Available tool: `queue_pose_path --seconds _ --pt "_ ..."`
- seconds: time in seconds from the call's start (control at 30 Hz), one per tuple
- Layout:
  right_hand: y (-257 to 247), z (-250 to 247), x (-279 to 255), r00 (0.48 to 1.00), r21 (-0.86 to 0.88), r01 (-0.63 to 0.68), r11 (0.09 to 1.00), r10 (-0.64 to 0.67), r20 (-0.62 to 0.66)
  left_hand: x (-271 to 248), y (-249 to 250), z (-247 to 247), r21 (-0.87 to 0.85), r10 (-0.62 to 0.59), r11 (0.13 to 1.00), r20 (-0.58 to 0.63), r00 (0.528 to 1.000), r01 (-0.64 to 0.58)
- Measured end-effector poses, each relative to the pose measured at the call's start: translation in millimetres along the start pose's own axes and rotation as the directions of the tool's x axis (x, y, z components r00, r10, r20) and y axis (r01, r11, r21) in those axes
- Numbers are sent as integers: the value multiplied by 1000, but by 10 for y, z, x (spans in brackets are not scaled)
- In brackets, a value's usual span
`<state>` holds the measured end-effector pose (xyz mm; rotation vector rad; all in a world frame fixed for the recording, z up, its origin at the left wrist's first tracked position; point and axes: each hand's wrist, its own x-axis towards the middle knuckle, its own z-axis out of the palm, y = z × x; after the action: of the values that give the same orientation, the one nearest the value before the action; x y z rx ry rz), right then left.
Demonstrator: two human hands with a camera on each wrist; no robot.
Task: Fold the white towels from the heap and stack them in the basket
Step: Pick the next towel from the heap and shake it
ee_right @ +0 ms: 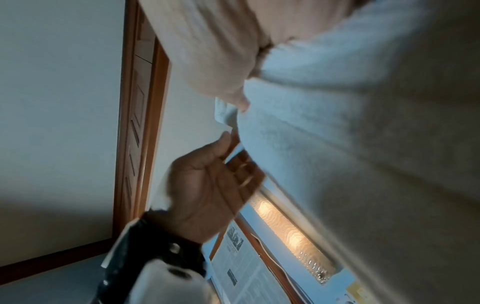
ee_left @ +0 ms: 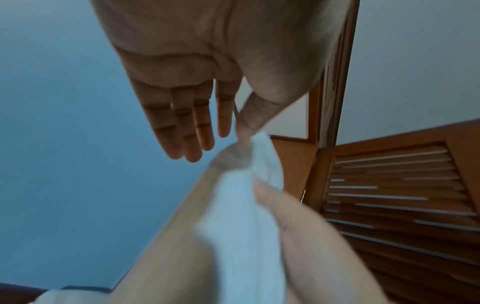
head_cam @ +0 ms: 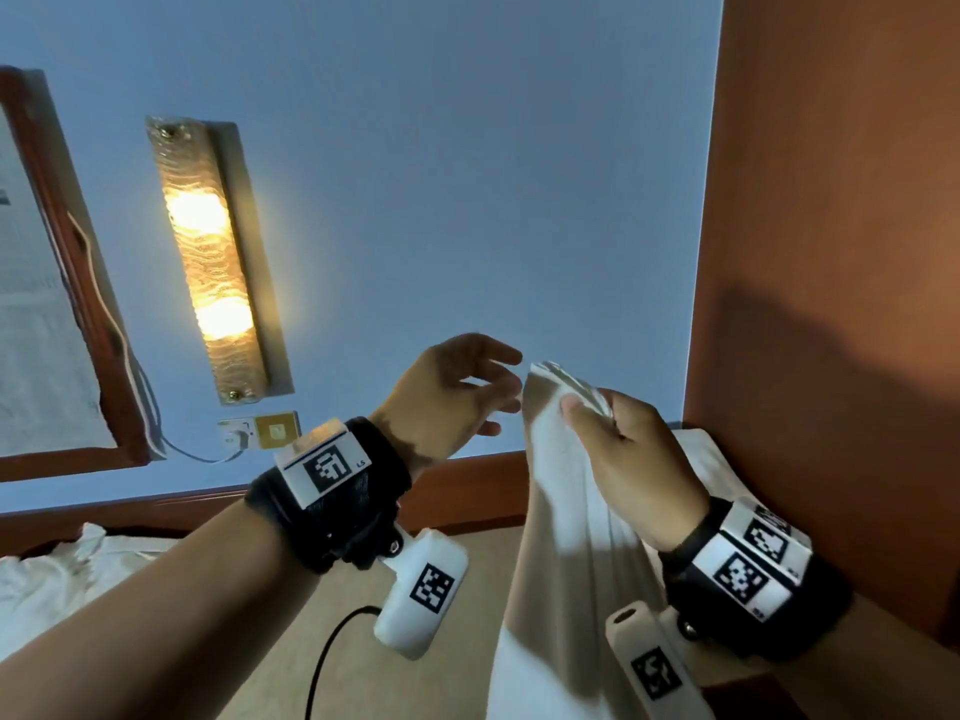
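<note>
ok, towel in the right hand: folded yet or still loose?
Loose. The towel hangs in long drapes from the right hand's pinch at its top edge; no flat fold shows. The left hand is open beside it.

Two hands, one towel.

A lit lamp hangs on the blue wall, beside what may be a framed notice.

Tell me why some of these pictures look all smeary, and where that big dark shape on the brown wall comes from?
Head view: sharp; the lit wall lamp glares yellow, and a soft shadow lies on the brown wall. Left wrist view: the towel and right hand are blurred. Right wrist view: the towel and left hand are smeared too.
</note>
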<state>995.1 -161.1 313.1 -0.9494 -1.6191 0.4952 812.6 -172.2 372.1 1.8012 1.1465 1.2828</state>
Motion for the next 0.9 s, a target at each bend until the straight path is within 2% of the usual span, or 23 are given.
queue_pose_path --seconds 0.07,0.13,0.17,0.27,0.3,0.37,0.47,0.53,0.63,0.73,0.8,0.9 --pt "-58 0 24 1000 10 25 1000 -25 9 -36 -152 47 73 16 997 121 993 -25" --pt "-103 -14 50 999 36 42 998 -43 14 -86 -295 112 -61 26 998 228 973 -12" --pt "-108 -26 71 999 46 43 998 -43 16 -103 -341 135 -149 39 989 241 970 -3" --pt "-132 -87 116 998 50 62 997 -63 20 -117 -379 175 -270 54 963 147 988 -12" --pt "-145 -110 136 997 21 74 997 -74 31 -115 -386 181 -249 66 968 97 993 -40" --pt "-189 -167 184 992 -67 115 991 -111 63 -116 -375 177 -95 122 988 8 992 -121" --pt "-271 -249 249 978 -223 197 955 -178 105 -126 -366 168 91 207 975 -27 978 -204" --pt "-321 -275 291 961 -328 263 907 -217 171 -146 -353 192 131 232 966 -46 971 -225" --pt "-355 -236 328 905 -403 409 819 -305 298 -172 -348 252 133 254 961 -78 964 -242" --pt "-337 -193 354 868 -393 485 782 -374 326 -230 -341 284 20 325 946 -28 945 -324" --pt "-355 -163 367 866 -367 486 793 -379 326 -270 -347 284 -28 355 935 49 934 -354" --pt "-397 -96 379 848 -337 519 785 -426 314 -350 -403 270 -60 297 955 163 941 -291"
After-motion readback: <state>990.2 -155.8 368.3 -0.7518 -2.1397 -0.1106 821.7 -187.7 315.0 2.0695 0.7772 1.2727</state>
